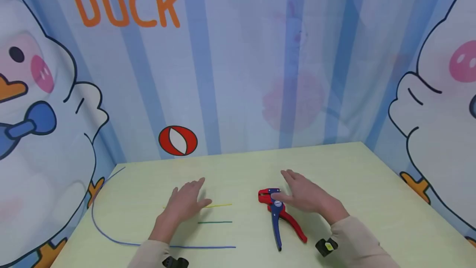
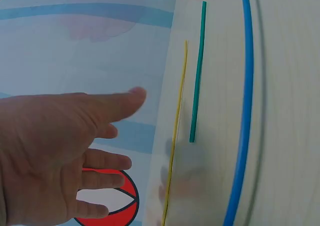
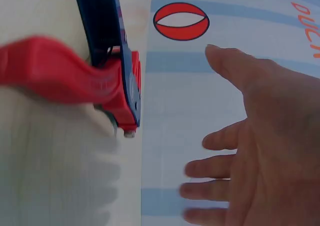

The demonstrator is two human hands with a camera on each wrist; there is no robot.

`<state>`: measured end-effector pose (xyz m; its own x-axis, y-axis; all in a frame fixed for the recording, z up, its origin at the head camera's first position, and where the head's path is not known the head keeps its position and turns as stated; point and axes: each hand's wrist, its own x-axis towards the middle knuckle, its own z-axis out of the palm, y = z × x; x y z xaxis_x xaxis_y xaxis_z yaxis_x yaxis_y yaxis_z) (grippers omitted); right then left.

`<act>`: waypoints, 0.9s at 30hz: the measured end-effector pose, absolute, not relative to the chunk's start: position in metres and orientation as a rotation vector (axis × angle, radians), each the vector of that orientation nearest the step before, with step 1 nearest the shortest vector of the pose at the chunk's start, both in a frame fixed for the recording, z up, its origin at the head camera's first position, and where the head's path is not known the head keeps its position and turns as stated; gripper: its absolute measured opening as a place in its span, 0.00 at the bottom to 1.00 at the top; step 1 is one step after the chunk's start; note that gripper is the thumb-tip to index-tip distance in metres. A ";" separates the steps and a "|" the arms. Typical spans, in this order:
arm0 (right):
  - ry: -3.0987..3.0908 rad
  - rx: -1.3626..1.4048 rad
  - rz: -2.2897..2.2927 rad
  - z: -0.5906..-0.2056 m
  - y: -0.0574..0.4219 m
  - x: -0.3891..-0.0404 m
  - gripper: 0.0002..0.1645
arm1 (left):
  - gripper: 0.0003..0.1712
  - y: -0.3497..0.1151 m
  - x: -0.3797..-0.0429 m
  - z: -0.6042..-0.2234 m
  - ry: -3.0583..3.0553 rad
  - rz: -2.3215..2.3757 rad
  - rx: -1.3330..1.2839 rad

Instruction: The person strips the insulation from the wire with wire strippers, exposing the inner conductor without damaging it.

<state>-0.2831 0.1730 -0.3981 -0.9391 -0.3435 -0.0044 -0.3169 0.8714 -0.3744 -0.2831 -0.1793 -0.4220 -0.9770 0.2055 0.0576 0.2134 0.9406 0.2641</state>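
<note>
My left hand (image 1: 186,201) hovers with fingers spread over the left of the table, above a yellow wire (image 1: 221,205). Beside that wire lie a shorter green wire (image 1: 215,222) and a long blue wire (image 1: 202,247), which curves away to the far left corner. In the left wrist view all three wires run lengthwise past the hand (image 2: 65,156), which holds nothing. My right hand (image 1: 306,191) is spread out at the right of a red and blue wire stripper (image 1: 277,206), its thumb overlapping the tool's head in the head view. The right wrist view shows its fingers (image 3: 215,166) apart from the tool.
The pale table (image 1: 327,160) reaches back to a blue striped curtain (image 1: 241,73) with a printed red and white ball (image 1: 178,140). Large duck pictures cover the cloth on the left and right sides.
</note>
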 end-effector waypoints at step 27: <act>2.703 -0.252 -0.525 -0.407 0.150 -0.272 0.51 | 0.04 -0.174 -0.297 -0.430 -3.091 -0.335 -0.419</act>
<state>-0.2717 0.1504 -0.4071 -0.9138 -0.2420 -0.3262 -0.1023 0.9144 -0.3918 -0.2974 -0.1743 -0.4302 -0.9643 0.2627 0.0326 0.2636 0.9416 0.2097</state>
